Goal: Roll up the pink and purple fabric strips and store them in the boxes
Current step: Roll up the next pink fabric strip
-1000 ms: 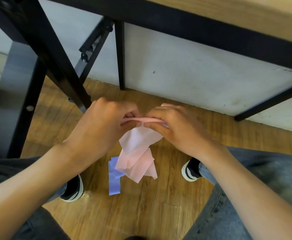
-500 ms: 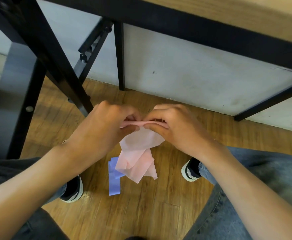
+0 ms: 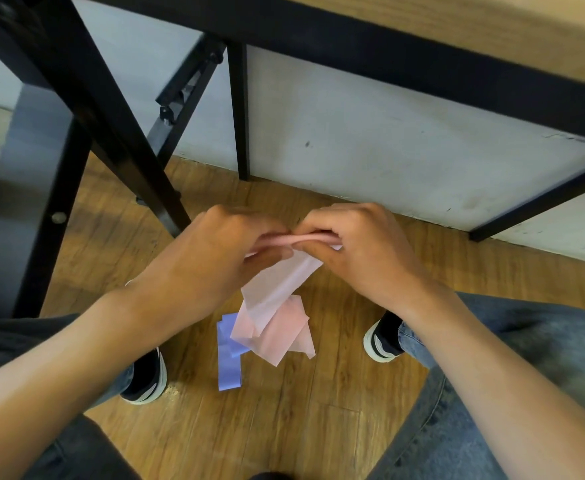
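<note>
Left hand [image 3: 214, 258] and right hand [image 3: 356, 251] both pinched top of pink strip [image 3: 277, 317], middle of frame, small roll started between fingers. Rest of pink strip hung down to floor [image 3: 284, 427]. Purple strip [image 3: 228, 362] lay on floor, lower middle, partly under pink. No boxes seen. Roll looked loose: weak pinch could let it unwind. Hanging tail could twist, making roll crooked.

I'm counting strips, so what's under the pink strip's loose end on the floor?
A purple strip lies on the floor, partly under the pink strip. Its covered part, and anything else beneath, cannot be seen.
</note>
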`<state>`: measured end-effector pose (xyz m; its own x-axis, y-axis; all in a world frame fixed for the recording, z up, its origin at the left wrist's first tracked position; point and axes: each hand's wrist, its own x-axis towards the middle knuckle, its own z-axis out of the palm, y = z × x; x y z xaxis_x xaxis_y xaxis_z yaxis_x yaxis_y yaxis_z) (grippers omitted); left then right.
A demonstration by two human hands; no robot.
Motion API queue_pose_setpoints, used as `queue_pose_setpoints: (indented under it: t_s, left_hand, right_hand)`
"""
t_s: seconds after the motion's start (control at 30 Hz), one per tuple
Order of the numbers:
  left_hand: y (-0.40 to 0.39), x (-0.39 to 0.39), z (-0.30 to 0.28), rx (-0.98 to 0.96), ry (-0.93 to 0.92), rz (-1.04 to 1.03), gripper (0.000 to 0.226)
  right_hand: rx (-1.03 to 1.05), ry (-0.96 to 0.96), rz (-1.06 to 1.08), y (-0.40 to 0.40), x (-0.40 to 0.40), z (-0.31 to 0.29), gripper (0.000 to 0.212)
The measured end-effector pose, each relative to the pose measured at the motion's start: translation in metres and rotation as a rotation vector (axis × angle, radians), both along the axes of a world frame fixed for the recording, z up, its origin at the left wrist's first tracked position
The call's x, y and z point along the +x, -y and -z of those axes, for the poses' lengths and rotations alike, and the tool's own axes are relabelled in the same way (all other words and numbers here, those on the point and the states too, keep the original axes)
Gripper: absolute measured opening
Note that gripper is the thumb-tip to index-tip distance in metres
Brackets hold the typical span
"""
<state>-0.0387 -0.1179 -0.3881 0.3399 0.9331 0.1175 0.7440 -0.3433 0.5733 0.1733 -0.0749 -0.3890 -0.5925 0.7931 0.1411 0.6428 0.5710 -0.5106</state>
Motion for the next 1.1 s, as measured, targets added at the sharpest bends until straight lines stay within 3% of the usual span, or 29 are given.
queue_pose_setpoints:
  t_s: [0.2,0.43,0.6,0.8,0.97,1.1]
  left_hand:
    - [0.0034,-0.0015,-0.0033,0.099,0.059,-0.062,0.015]
    - [0.0011,0.0005,-0.0008,0.018,0.028,-0.024,0.029]
    - [0.0027,0.0003,-0.0035,0.068,0.051,-0.040,0.018]
    - [-0.0008,0.0005,0.0011,-0.019,0.060,-0.037,0.027]
    - [0.0023,0.0002,0.0020,0.037,0.026,-0.040,0.013]
    - [0.0028,0.0023,0.0012,0.031,0.074,-0.089,0.021]
  right_hand:
    - [-0.087,-0.041,0.010,0.0017,-0.0003,-0.0004,0.027]
    - [-0.052,-0.064,0.026,-0.0014,0.0027,0.0009,0.011]
    - [-0.141,0.021,-0.005,0.0008,0.0020,-0.0016,0.032]
    - [-0.071,-0.002,-0.004,0.0001,0.0017,-0.0023,0.008]
    - [-0.241,-0.027,0.027,-0.0001,0.0016,-0.0042,0.034]
    - [-0.262,-0.078,0.011,-0.0005,0.0008,-0.0060,0.011]
